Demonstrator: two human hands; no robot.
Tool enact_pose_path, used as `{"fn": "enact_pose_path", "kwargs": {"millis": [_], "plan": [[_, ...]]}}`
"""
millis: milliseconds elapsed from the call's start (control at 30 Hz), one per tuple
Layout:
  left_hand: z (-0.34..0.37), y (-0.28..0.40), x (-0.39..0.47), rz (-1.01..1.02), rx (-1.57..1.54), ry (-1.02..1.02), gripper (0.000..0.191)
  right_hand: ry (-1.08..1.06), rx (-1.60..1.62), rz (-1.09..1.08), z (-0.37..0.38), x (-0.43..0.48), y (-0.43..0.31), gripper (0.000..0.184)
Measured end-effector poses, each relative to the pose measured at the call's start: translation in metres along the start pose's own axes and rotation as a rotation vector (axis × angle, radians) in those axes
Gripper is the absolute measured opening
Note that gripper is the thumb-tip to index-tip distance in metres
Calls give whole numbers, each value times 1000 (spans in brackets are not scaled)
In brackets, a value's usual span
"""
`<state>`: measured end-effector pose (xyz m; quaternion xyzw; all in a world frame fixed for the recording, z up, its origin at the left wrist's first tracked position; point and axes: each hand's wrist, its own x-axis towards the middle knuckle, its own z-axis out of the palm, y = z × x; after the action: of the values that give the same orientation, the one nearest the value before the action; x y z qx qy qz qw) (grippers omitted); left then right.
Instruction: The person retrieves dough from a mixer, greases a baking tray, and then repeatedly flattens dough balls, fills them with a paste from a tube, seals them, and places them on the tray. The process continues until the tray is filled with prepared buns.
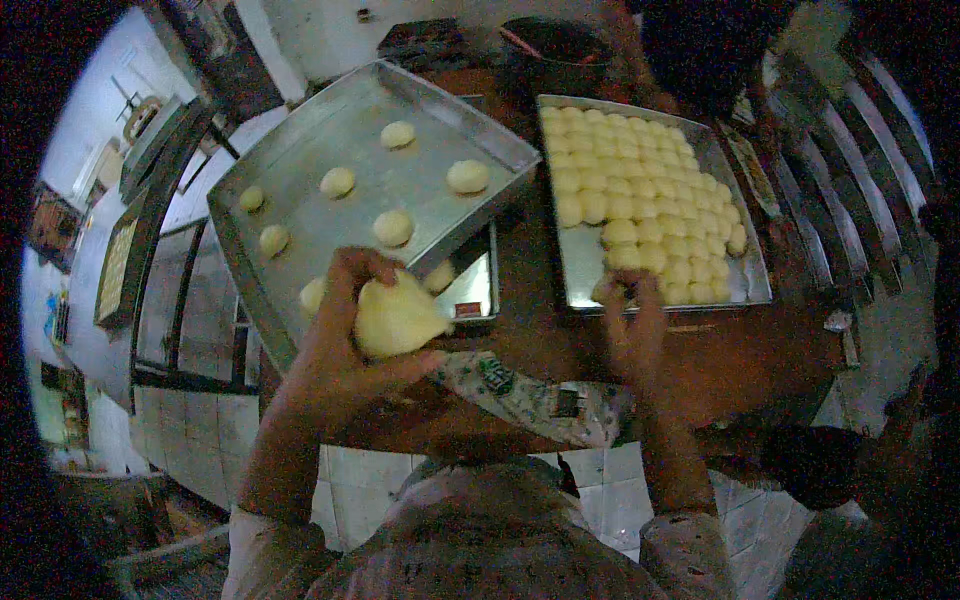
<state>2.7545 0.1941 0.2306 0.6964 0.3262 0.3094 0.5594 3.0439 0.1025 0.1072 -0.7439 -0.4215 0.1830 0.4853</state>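
Observation:
My left hand (349, 322) grips a large soft lump of pale dough (397, 319), its tip drooping to the right. Just beyond it, a deep metal tray (300, 180) lies askew, holding several widely spaced dough balls (467, 178). At the near edge of a second metal tray (589, 259), my right hand (634, 296) has its fingers bent down beside the dough balls. Rows of touching dough balls (645, 172) fill most of that tray, apart from its near left corner. Whether the right fingers pinch a ball is too blurred to tell.
A printed sheet or bag (525, 394) lies on the brown table (735, 360) between my forearms. Another tray (484, 289) sits partly under the left one. Other people (810, 465) are at the right and far right. Beyond stand a dark round pan (555, 41) and stacked trays (847, 172).

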Motion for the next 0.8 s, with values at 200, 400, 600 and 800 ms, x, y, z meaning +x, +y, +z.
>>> {"fn": "enact_pose_path", "kwargs": {"millis": [200,400,600,800], "plan": [[-42,-60,-85,-228,52,28,31,-591,-443,-330,92,-65,-27,57],[-54,-106,-118,-499,68,299,34,-723,-92,422,94,-70,-60,73],[-21,-139,-100,-435,-392,-111,41,-744,-20,419,60,-67,-53,71],[34,-171,-51,-182,-158,-106,42,-623,285,452,28,-65,-23,69]]}}
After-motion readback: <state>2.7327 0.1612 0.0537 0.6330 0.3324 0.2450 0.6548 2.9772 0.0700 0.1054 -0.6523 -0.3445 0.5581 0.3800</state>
